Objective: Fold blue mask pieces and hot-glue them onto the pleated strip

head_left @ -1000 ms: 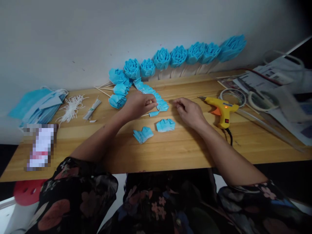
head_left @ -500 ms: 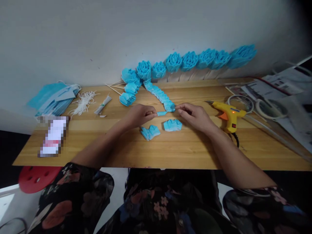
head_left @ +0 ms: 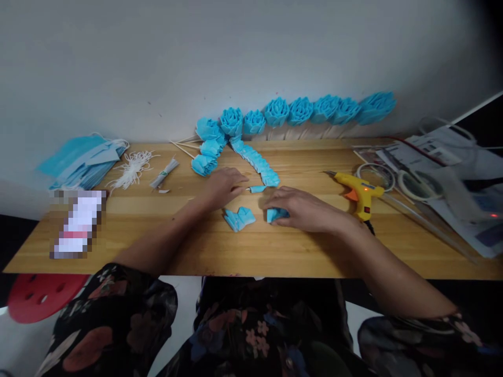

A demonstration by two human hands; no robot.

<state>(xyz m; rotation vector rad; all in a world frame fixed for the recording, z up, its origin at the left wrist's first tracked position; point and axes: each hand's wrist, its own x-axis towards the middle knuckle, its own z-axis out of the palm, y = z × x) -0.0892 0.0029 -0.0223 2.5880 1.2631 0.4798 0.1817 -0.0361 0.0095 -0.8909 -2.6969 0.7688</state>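
My right hand [head_left: 304,209] closes its thumb and fingers around a pleated blue mask-fabric piece [head_left: 277,214], partly hidden under them, at the table's middle. My left hand [head_left: 227,184] holds nothing, its fingers stretched out just left of a small rolled blue strip [head_left: 258,189] that lies on the wood. A second folded blue piece [head_left: 239,218] rests in front of the left hand. Behind the roll, a long overlapping row of pleated blue pieces [head_left: 255,158] runs back toward the fabric roses.
Blue fabric roses [head_left: 277,111] line the wall. Blue face masks [head_left: 84,162], white cords [head_left: 134,168], a bundle of thin ties [head_left: 164,172] and a blurred phone [head_left: 80,225] are at left. A yellow glue gun [head_left: 359,193], tape rolls [head_left: 418,184] and papers [head_left: 483,214] lie right.
My left hand has let go of the rolled blue strip and drawn slightly left. My right hand has left the long row's end and come nearer, onto the pleated piece. The view has shifted slightly.
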